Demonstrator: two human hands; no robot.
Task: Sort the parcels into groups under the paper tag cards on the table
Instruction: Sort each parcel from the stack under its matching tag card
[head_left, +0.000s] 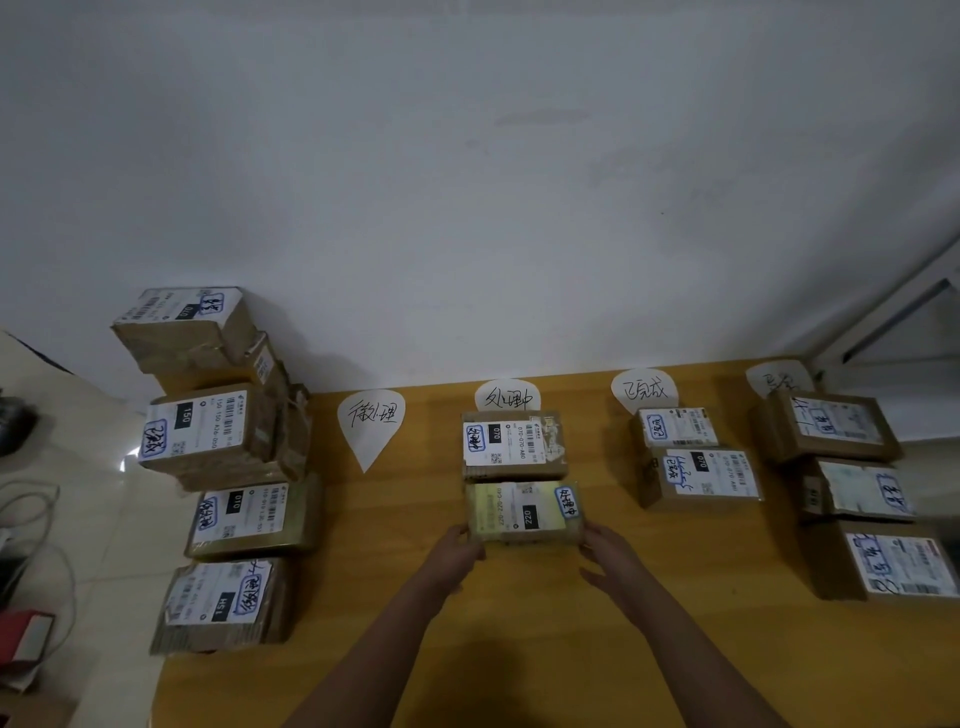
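Head view: I am watching the 220 parcel (523, 512) lying flat, label up, on the table (395, 519), in the column under the second tag card (507, 397) from the left. Its long axis is running left to right, parallel to the table's far edge, with the blue-outlined handwritten sticker sitting at its right end. It is lying just on the near side of the 070 parcel (511, 444); I cannot tell whether the two are touching.

The left hand (460, 548) is gripping the parcel's left end with curled fingers. The right hand (608, 551) is touching the right end with loosely spread, relaxed fingers that are not wrapping it.

Count of cards: four are lying along the far edge, namely the first tag card (371, 426), the second, the third tag card (644, 391) and the fourth tag card (779, 379).

Count of sorted parcels:
- Two are lying under the second card.
- Two are lying under the third: the third-column far parcel (675, 427) and the third-column near parcel (701, 475).
- Three are lying under the fourth: the fourth-column far parcel (831, 428), the fourth-column middle parcel (857, 491) and the fourth-column near parcel (893, 561).

At the table's left edge, four labels are facing up: the stack-top parcel (182, 322), the 150 parcel (202, 431), the 010 parcel (249, 519) and the 15H parcel (223, 603). More boxes are sitting beneath the stack; I cannot count them.
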